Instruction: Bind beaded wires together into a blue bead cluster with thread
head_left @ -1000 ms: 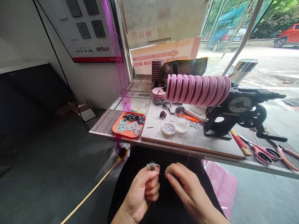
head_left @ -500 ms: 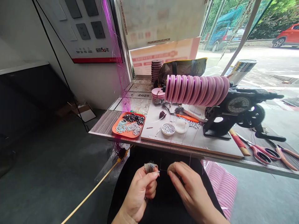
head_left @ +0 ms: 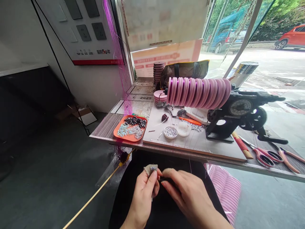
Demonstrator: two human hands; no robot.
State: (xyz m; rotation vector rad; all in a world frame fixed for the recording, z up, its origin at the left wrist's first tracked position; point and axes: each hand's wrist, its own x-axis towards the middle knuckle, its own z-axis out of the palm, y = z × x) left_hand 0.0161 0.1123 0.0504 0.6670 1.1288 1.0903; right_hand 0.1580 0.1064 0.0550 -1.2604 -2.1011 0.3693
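Over my lap, below the table edge, my left hand (head_left: pixel 144 194) is closed in a pinch on a small grey tuft with fine pins or wires (head_left: pixel 150 169) sticking out of it. My right hand (head_left: pixel 188 195) is right beside it, fingertips pinched and touching the left thumb; what it grips is too small to name. A thin thread (head_left: pixel 190 152) runs from the hands up over the table toward the row of pink spools (head_left: pixel 199 92) mounted on a black hand-cranked winder (head_left: pixel 240 111).
An orange tray (head_left: pixel 118 136) of beads, a small white bowl (head_left: pixel 170 132) of beads, an orange-handled tool (head_left: pixel 189 120) and loose tufts lie on the white board (head_left: pixel 214 144). Scissors (head_left: pixel 264 156) sit at the right. A bamboo stick (head_left: pixel 95 194) leans lower left. Purple tinsel (head_left: pixel 118 54) hangs by the wall.
My two hands have come together: the right hand's fingertips moved left until they meet the left thumb. The camera drifted slightly right.
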